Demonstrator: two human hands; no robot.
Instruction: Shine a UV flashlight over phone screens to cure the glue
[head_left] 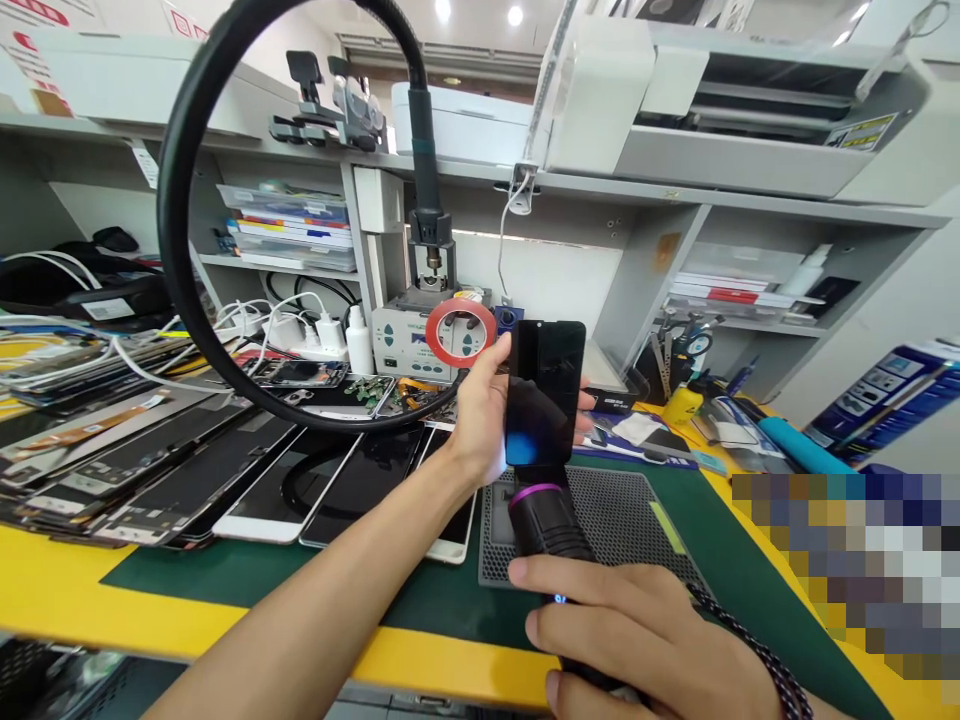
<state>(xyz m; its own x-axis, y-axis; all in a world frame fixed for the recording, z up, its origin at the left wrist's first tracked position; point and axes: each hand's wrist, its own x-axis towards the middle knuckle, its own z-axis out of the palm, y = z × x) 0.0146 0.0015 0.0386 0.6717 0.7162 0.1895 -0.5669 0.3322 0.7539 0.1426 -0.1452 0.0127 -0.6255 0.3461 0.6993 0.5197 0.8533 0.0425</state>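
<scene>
My left hand point(481, 415) is closed around the edges of a black phone screen point(551, 385), held upright with its glossy face towards me. A notch shows at its top edge, and a bluish glow lies on its lower part. In my right hand point(637, 630) is a black flashlight point(547, 520) with a purple ring round its head, pointed up at the screen's lower end. Its braided strap point(750, 640) runs by the wrist. Below both hands lies a grey perforated mat point(615, 510) on the green work mat point(480, 600).
Several phone and tablet screens point(277, 485) lie along the left. A black flexible hose point(176, 200) loops over the bench near my left arm. Behind stand a grey control box point(409, 345) and a red tape roll point(460, 333). A yellow bottle point(682, 403) stands at right.
</scene>
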